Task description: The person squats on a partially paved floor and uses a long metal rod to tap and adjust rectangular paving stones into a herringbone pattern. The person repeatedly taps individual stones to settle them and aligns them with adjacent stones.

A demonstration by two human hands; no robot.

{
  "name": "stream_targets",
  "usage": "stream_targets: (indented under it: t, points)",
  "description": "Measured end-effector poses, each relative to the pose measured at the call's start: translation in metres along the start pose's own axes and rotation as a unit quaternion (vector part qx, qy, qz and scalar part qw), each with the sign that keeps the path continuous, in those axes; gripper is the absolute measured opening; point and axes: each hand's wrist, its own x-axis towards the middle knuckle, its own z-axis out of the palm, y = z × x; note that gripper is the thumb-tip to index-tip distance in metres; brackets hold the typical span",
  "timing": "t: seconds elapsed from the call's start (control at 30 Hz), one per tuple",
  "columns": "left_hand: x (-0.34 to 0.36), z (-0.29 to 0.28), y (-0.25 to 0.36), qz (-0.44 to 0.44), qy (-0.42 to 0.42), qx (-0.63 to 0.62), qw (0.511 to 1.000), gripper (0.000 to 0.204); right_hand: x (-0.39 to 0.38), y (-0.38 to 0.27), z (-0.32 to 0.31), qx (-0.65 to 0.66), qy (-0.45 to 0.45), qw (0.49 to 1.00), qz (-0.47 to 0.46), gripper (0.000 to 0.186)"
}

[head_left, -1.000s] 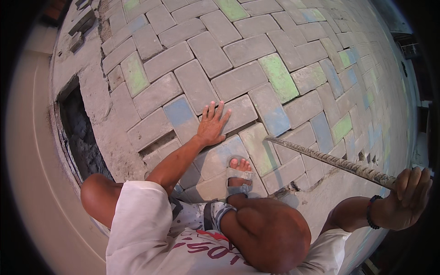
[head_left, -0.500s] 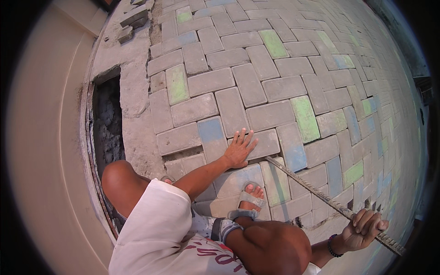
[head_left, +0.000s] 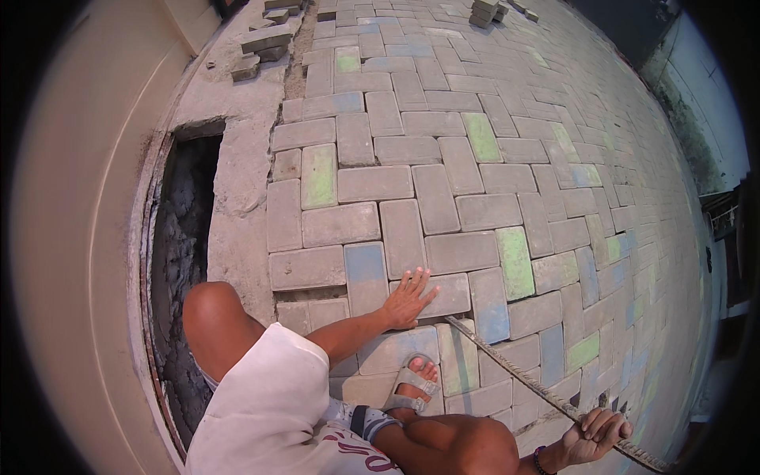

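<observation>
There we were, a ridged, dirt-caked metal rod (head_left: 526,378) at the edge of a grey rectangular concrete paver (head_left: 453,295)!
Our right hand (head_left: 599,431), lower right of the frame, had its fingers wrapped around the rod, whose tip met the narrow dark gap (head_left: 430,321) along the paver's lower edge, below centre; our left hand (head_left: 406,303) lay spread on the paver, gripping nothing. We judged this the prying or nudging step; the next move seemed to call for steady pressure through the rod, left palm guiding.
</observation>
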Motion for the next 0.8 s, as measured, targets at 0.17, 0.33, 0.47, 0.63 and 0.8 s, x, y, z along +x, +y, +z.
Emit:
stream_targets:
  t: [0.17,0.33,0.47,0.63,0.8]
  points:
    - [-0.006,0.003,0.002,0.005,-0.008,0.007,1.0,0.105,-0.002,0.008,0.001,0.005,0.001,1.0,-0.029,0.008]
    - [-0.009,0.004,-0.004,-0.008,-0.003,-0.002,1.0,0.105,-0.061,0.0,-0.061,0.226,0.015,0.966,0.121,0.031]
    - [-0.004,0.005,0.006,0.001,0.014,0.005,1.0,0.096,-0.042,0.002,-0.024,0.016,0.048,0.998,-0.036,0.009]
    - [0.0,0.02,0.011,-0.004,0.09,0.003,0.996,0.079,-0.016,0.003,0.01,-0.058,0.131,0.989,-0.041,0.007]
    - [0.001,0.032,0.01,-0.021,0.074,0.029,0.997,0.087,0.015,-0.029,0.033,-0.018,0.066,0.994,-0.082,0.007]
